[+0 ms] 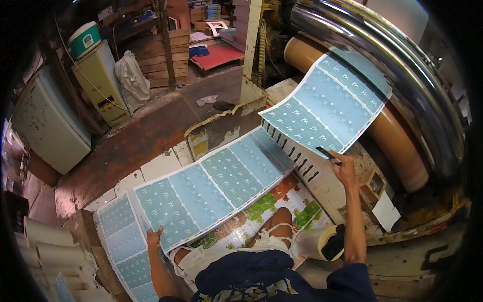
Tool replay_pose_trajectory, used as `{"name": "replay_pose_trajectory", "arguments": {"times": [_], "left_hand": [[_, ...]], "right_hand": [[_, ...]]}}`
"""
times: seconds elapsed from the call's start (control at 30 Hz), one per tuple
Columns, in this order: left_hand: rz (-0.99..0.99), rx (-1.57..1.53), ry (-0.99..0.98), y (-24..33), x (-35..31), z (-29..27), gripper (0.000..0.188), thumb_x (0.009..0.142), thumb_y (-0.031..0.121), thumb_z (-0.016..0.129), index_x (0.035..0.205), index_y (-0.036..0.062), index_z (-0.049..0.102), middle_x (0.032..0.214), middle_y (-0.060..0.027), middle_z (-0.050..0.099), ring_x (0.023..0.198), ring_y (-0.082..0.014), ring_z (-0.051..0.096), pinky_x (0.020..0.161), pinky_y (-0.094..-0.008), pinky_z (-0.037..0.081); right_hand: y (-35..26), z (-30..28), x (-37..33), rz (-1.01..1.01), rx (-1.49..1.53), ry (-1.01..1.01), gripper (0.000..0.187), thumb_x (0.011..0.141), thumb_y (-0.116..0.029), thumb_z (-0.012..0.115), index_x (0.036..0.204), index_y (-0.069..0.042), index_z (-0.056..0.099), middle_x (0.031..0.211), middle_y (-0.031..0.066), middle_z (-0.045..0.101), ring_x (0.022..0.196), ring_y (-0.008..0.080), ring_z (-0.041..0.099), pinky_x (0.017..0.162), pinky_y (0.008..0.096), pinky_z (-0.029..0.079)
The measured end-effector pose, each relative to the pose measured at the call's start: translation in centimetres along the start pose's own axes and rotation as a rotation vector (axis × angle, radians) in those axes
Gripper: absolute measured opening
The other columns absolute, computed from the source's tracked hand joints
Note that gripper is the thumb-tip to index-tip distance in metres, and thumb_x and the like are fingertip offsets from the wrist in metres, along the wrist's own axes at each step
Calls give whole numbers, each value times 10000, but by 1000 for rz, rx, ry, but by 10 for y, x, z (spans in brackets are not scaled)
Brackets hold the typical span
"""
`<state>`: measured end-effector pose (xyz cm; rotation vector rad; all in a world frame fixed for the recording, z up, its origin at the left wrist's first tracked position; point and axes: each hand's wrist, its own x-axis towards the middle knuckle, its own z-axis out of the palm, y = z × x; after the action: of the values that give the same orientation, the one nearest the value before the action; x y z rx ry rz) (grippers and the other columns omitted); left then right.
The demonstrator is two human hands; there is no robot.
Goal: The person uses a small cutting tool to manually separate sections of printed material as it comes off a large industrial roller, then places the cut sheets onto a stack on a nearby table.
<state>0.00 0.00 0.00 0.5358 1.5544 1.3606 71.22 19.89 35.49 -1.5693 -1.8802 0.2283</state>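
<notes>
A long printed sheet [216,181], patterned in teal and pale blue, lies across the stand in front of me. My left hand [154,238] is at its left edge, fingers closed on the border as far as they show. Another printed sheet [329,100] curves down from the rollers on the right. My right hand [344,168] grips a short, dark, flat tool [322,152] against this sheet's lower edge; the tool's exact kind is unclear.
A large shiny metal roller [347,35] and a brown roller [397,146] fill the right side. More printed sheets [121,236] lie at the left. Beside my right leg is a pale cylindrical container [314,244]. A yellowish cabinet [102,83] stands at the far left.
</notes>
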Motion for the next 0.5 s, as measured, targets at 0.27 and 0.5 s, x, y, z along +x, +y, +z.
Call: {"name": "replay_pose_trajectory", "arguments": {"times": [0.27, 0.5], "left_hand": [[-107, -33, 139, -81, 61, 71, 468, 818, -29, 690, 1251, 25, 521, 1027, -88, 656, 903, -193, 610, 744, -334, 523], [216, 595, 248, -50, 37, 123, 712, 747, 135, 773, 1338, 71, 381, 1111, -156, 642, 950, -312, 639, 847, -383, 496]], "right_hand": [[7, 59, -59, -16, -43, -3, 475, 681, 71, 533, 1077, -118, 714, 1101, 223, 658, 1035, 312, 661, 864, 328, 525], [15, 66, -76, -53, 43, -61, 498, 691, 67, 538, 1131, -112, 690, 1136, 250, 630, 1085, 321, 631, 848, 347, 526]]}}
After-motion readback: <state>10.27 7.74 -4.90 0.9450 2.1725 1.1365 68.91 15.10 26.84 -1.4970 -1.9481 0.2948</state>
